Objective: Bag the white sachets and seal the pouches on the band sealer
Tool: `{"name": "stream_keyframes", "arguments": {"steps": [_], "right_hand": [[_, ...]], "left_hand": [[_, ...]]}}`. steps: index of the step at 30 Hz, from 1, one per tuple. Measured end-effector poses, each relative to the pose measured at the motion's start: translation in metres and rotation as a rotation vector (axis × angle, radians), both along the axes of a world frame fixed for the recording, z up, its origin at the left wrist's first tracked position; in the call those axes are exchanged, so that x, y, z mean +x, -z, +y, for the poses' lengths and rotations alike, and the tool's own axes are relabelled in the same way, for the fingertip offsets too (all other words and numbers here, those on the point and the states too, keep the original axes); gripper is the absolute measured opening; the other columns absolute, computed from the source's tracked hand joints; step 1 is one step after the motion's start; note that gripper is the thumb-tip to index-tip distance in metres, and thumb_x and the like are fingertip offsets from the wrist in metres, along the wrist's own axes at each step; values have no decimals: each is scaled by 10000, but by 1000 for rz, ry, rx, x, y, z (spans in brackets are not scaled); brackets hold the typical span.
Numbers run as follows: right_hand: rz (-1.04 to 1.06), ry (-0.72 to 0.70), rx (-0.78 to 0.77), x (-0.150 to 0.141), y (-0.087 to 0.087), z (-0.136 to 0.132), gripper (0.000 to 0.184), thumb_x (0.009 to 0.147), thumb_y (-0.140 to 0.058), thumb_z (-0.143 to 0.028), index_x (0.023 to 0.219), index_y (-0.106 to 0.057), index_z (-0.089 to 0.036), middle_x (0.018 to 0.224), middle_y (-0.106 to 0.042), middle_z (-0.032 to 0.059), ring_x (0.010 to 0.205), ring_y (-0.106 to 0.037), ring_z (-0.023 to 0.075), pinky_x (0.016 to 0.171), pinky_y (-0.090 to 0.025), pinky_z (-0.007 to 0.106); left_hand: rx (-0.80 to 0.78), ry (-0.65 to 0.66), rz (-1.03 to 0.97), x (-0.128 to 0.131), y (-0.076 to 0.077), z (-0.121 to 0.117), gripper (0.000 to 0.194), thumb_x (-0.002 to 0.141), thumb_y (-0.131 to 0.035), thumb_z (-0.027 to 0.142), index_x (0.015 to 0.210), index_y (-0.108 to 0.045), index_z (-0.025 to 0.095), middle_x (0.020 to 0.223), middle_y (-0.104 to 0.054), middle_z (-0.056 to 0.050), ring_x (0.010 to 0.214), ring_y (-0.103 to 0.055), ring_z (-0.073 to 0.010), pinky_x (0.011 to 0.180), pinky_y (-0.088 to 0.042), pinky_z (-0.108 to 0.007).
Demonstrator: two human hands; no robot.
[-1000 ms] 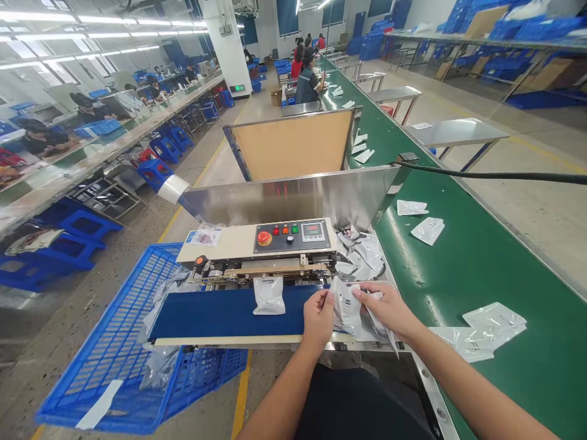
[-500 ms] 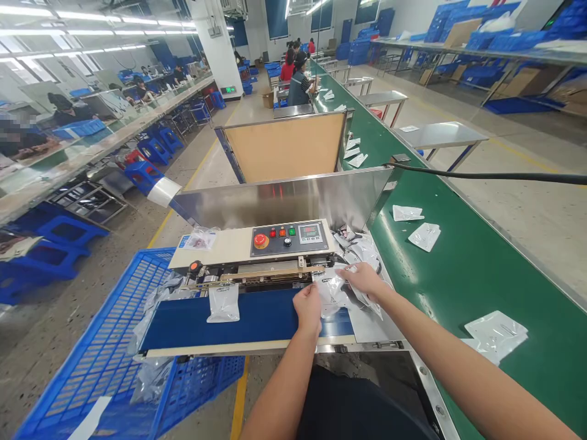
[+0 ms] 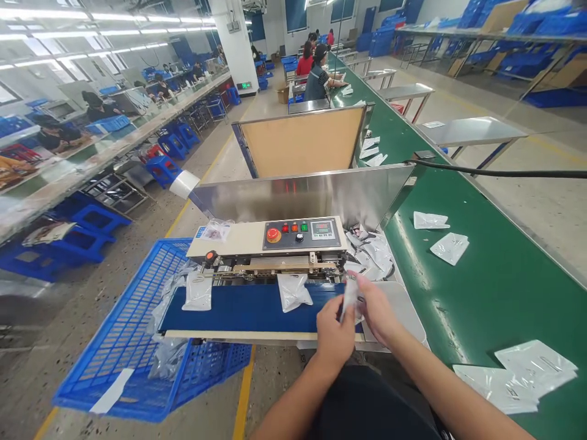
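Left hand (image 3: 335, 327) and right hand (image 3: 376, 308) pinching a white pouch (image 3: 350, 294), second pouch (image 3: 292, 293) now released over the blue belt (image 3: 247, 315)

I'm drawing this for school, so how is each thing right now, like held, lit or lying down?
Left hand: grip closed on a white pouch
Right hand: grip closed on the same pouch
Two pouches on the blue belt: lying, tops at the machine
Pouches on the green conveyor: lying
Blue basket: holding pouches
Digital display: lit
Big red button: can't tell if pressed
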State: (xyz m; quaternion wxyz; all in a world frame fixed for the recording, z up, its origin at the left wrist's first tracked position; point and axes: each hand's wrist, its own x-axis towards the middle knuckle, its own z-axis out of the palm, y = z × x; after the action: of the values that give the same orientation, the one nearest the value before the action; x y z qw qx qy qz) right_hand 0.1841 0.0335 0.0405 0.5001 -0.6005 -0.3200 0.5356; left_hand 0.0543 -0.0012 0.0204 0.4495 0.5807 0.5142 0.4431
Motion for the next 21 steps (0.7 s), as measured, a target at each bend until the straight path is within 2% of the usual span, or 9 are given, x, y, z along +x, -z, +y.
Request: {"name": "stream_keyframes", "arguments": {"steps": [2,4,7,9,11,14,17,19,21], "right_hand": [[108,11,35,7,4,-4,733,799,-715,-847,1183,-783,-227,1057,-805,102,943,-741,262,796,-602,352],[72,-12,21,20,11,-9,668,759,-813,-795,1078,-802,-209,1030,-810,105,920,-742,262,838,-607,377],[-91,-27,-2,37,24,-17,655,708,-869,-786,934,-806,-174,920,-809,110,825,-726,257,797,-602,387],[-155,-14,19,42,32,-20,695,690,-860,-816,936,-808,-168,914,-814,120,820,-731,267,787,-603,389],[-167,-11,39,47,38,-20,717,681,-858,-822,969,-811,-168,943,-823,127,853,-748,281,800,-611,389],[-69,41,-4,56,48,-18,661,667,-894,-777,926,-801,-175,894,-816,96,795,-741,254,730,-617,355],[154,188,-143,69,59,-10,510,609,-1017,-570,821,-761,-183,770,-776,42,654,-694,185,607,-598,282],[278,265,-238,75,63,-2,418,607,-1053,-380,790,-733,-182,732,-763,30,611,-686,158,580,-603,245],[348,281,-300,76,65,9,356,650,-1034,-244,792,-714,-180,735,-769,39,606,-704,151,584,-622,224]], "left_hand": [[-55,-66,-42,3,2,10,407,1052,-590,497,1134,-825,175,1005,-820,-107,904,-731,-256,869,-586,-347],[-100,-54,-80,2,5,18,484,1056,-562,555,1036,-830,153,887,-791,-82,811,-691,-232,799,-554,-306],[-114,-23,-57,4,10,22,577,1066,-509,603,893,-819,148,738,-714,-41,687,-595,-190,690,-473,-267],[-97,-28,-17,10,12,22,575,1065,-508,593,865,-818,152,696,-678,-32,651,-549,-179,656,-429,-264],[-88,-27,12,18,14,23,543,1057,-524,568,850,-814,159,659,-641,-24,629,-512,-174,639,-398,-267],[-130,-43,-7,30,21,29,509,1002,-603,561,687,-727,181,571,-512,7,594,-421,-158,612,-353,-269],[-357,-154,-202,40,33,42,512,855,-767,564,546,-587,198,525,-410,42,570,-363,-133,589,-332,-264],[-501,-225,-329,47,43,52,486,761,-836,559,553,-594,192,523,-423,52,555,-388,-127,582,-346,-264],[-551,-268,-380,51,51,60,457,717,-853,563,594,-640,178,533,-470,45,551,-440,-134,587,-374,-271]]}}
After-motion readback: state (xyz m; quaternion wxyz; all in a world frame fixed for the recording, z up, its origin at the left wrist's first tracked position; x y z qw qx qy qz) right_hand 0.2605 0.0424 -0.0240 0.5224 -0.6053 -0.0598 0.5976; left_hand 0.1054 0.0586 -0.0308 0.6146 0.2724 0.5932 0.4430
